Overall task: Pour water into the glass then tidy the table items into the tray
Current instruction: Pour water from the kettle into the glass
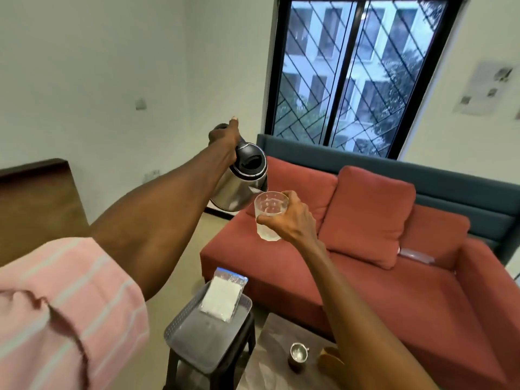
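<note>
My left hand point(223, 139) grips the handle of a steel electric kettle point(242, 182), which is tilted with its spout over a clear glass point(269, 213). My right hand point(292, 218) holds that glass in the air, fingers wrapped round its side; the glass has water in it. Far below, a grey perforated tray point(197, 339) sits on a dark stool, with a clear packet of white contents point(223, 298) leaning in its far end. A small metal cup point(297, 354) stands on the low table point(270, 361), beside a brownish object partly hidden by my right arm.
A red sofa point(394, 282) with cushions fills the right side, with a flat pale object point(416, 256) lying on its seat. A barred window is behind it. Dark wooden furniture point(36, 204) stands at the left by the wall.
</note>
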Action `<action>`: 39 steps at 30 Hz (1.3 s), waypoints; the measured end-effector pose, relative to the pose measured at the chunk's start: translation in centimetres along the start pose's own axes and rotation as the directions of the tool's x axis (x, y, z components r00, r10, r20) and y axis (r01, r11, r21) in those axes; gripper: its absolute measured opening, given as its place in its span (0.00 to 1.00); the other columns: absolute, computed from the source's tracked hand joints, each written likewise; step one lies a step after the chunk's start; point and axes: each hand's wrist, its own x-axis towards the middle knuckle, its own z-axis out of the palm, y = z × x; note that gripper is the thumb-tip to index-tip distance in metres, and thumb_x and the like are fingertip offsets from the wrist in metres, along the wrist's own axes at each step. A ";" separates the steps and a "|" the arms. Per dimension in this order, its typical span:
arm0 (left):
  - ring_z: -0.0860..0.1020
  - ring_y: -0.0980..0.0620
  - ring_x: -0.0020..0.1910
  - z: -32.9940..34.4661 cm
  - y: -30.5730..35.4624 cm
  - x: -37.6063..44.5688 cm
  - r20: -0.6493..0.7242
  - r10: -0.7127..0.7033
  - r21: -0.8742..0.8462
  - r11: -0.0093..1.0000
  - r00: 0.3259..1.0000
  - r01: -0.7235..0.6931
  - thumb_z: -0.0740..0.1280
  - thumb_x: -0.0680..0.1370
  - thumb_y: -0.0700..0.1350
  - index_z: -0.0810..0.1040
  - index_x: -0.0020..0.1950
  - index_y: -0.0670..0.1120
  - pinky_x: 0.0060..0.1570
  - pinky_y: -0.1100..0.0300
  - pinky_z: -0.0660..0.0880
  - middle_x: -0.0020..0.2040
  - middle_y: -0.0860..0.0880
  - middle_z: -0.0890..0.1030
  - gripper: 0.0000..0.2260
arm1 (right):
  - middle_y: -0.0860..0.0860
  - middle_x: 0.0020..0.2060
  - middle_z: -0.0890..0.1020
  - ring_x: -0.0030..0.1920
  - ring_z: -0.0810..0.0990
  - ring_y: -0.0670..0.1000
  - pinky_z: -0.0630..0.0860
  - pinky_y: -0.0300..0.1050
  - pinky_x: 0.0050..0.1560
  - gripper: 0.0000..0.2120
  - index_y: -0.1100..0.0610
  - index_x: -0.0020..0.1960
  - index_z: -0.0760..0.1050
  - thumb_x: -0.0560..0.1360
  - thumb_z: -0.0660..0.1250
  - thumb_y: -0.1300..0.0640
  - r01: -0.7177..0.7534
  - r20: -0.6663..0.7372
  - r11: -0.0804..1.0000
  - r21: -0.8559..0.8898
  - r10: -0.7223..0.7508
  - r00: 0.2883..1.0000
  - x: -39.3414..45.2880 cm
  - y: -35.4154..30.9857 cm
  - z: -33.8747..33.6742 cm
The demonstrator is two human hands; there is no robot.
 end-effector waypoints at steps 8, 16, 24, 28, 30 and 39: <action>0.77 0.45 0.43 2.4 6.2 -1.1 0.055 0.134 0.018 0.991 0.989 -0.135 0.71 0.74 0.56 0.70 0.37 0.48 0.47 0.57 0.76 0.46 0.46 0.78 0.16 | 0.48 0.51 0.83 0.52 0.82 0.57 0.75 0.49 0.48 0.39 0.47 0.57 0.71 0.52 0.70 0.30 0.024 -0.101 0.999 -0.039 -0.028 0.995 2.0 -3.6 -2.8; 0.74 0.47 0.43 3.5 9.0 -1.5 0.091 0.214 0.105 0.969 0.973 -0.223 0.69 0.75 0.57 0.67 0.36 0.50 0.45 0.59 0.70 0.41 0.48 0.75 0.16 | 0.50 0.52 0.83 0.53 0.81 0.58 0.77 0.53 0.52 0.41 0.50 0.58 0.71 0.53 0.69 0.28 0.022 -0.152 0.996 -0.086 -0.035 0.988 3.2 -5.1 -4.3; 0.75 0.47 0.46 4.2 10.4 -1.9 0.114 0.292 0.171 0.936 0.950 -0.308 0.69 0.74 0.60 0.73 0.49 0.50 0.47 0.59 0.71 0.48 0.48 0.76 0.15 | 0.50 0.51 0.83 0.52 0.82 0.57 0.77 0.51 0.50 0.41 0.51 0.60 0.71 0.55 0.70 0.28 0.045 -0.184 0.994 -0.097 -0.063 0.981 4.0 -5.9 -4.8; 0.75 0.46 0.46 4.3 10.8 -2.1 0.100 0.319 0.184 0.925 0.943 -0.332 0.69 0.73 0.61 0.69 0.43 0.51 0.49 0.58 0.72 0.46 0.49 0.75 0.16 | 0.49 0.52 0.83 0.52 0.81 0.57 0.77 0.51 0.49 0.43 0.51 0.62 0.72 0.54 0.69 0.27 0.041 -0.191 0.995 -0.093 -0.058 0.980 4.1 -6.2 -4.9; 0.74 0.46 0.46 4.4 10.9 -2.3 0.091 0.333 0.191 0.919 0.938 -0.345 0.69 0.73 0.61 0.68 0.41 0.52 0.49 0.58 0.71 0.45 0.49 0.75 0.16 | 0.49 0.52 0.83 0.52 0.82 0.56 0.76 0.50 0.48 0.43 0.51 0.62 0.72 0.54 0.69 0.27 0.047 -0.196 0.995 -0.093 -0.064 0.978 4.2 -6.3 -4.9; 0.76 0.46 0.48 4.9 11.8 -3.0 0.095 0.395 0.233 0.884 0.914 -0.406 0.68 0.73 0.61 0.68 0.42 0.51 0.56 0.55 0.76 0.47 0.49 0.76 0.16 | 0.49 0.51 0.83 0.51 0.81 0.56 0.74 0.48 0.45 0.42 0.52 0.61 0.74 0.56 0.71 0.27 0.064 -0.207 0.994 -0.084 -0.081 0.975 4.6 -6.7 -5.3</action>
